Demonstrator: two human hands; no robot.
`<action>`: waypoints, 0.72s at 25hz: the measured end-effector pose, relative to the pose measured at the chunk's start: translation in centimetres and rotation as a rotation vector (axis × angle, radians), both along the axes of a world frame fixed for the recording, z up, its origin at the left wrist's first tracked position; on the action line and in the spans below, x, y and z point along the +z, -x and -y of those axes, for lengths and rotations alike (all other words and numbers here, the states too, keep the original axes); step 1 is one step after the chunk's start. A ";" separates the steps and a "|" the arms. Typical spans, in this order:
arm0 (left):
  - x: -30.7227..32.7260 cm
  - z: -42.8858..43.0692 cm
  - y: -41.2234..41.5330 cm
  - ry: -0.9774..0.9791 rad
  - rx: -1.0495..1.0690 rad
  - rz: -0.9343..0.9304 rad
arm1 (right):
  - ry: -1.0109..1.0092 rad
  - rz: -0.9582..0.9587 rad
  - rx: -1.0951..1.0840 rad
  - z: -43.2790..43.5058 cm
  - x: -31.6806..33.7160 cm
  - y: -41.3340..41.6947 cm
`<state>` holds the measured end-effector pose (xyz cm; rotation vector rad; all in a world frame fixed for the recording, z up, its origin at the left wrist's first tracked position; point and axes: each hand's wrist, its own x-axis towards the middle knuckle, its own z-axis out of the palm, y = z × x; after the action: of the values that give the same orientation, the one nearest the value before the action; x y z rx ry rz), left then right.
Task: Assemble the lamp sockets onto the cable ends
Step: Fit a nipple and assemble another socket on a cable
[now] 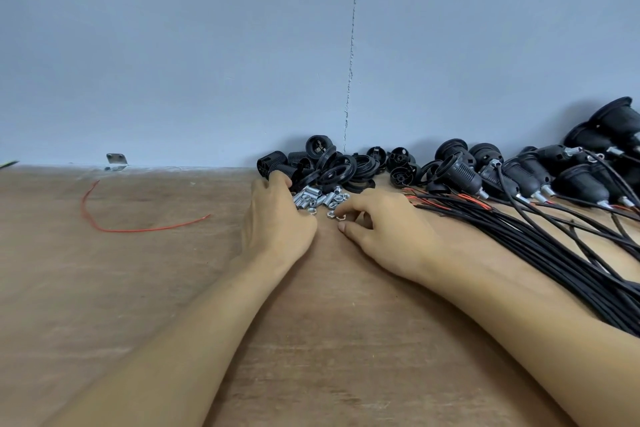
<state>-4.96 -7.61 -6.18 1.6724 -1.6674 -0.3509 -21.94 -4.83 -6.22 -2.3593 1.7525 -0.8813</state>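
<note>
Lamp sockets, black ribbed plastic: loose shells and rings (332,165) heaped at the far edge of the wooden surface (138,288), assembled sockets (464,173) in a row to the right, each on a black cable (540,239) with red wire ends. Silver nuts and threaded tubes (320,199) lie just before the heap. Left hand (277,222): fingers together, stretched forward, tips touching a loose shell; right hand (388,229): fingers bent over the nuts, thumb just beside, grip cannot be told
</note>
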 end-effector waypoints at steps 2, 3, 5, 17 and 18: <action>-0.1 0.1 -0.1 -0.025 -0.005 0.012 | 0.001 -0.042 0.026 -0.4 -0.1 -0.1; -0.1 0.2 -0.1 -0.029 -0.007 0.016 | -0.005 -0.057 0.030 -0.5 -0.2 -0.2; -0.4 0.4 -0.1 -0.007 -0.008 0.030 | -0.011 -0.079 0.025 -0.8 -0.3 -0.1; -1.0 1.4 -0.6 0.067 -0.078 0.005 | 0.000 -0.097 0.088 -1.0 -0.4 0.0; -1.0 1.5 -0.7 0.067 -0.078 0.004 | -0.004 -0.115 0.099 -1.0 -0.4 0.0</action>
<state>-4.29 -9.07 -7.18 1.5632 -1.7316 -0.3258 -21.90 -3.78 -6.64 -2.5164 1.6570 -0.7416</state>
